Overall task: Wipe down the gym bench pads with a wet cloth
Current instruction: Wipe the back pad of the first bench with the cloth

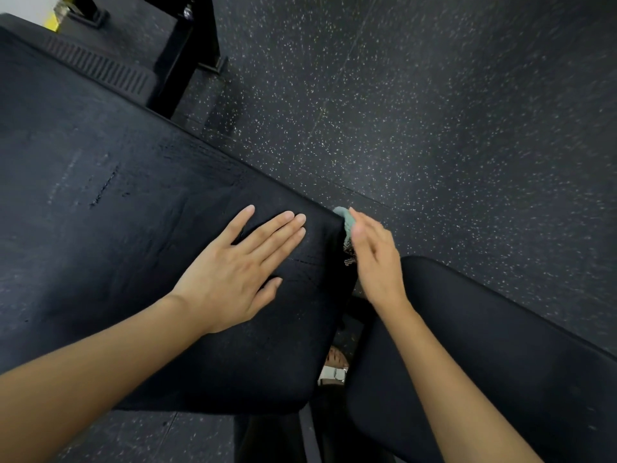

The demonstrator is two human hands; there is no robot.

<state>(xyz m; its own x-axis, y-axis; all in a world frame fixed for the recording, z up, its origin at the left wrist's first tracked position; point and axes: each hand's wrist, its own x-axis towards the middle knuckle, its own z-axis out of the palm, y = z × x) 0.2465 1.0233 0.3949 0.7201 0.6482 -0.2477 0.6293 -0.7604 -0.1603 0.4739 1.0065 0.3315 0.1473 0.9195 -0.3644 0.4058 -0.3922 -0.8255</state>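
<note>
Left hand (238, 262) spread flat on the long pad (133, 228), right hand (377, 259) presses a green cloth (345, 220) against its end edge; short pad (500, 362) seemingly unwiped.

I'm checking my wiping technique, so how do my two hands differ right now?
The left hand lies flat, palm down, fingers spread on the larger bench pad; the right hand stands on edge at that pad's end. The left hand is empty; the right hand presses a green cloth against the pad's end. Both are bare.
</note>
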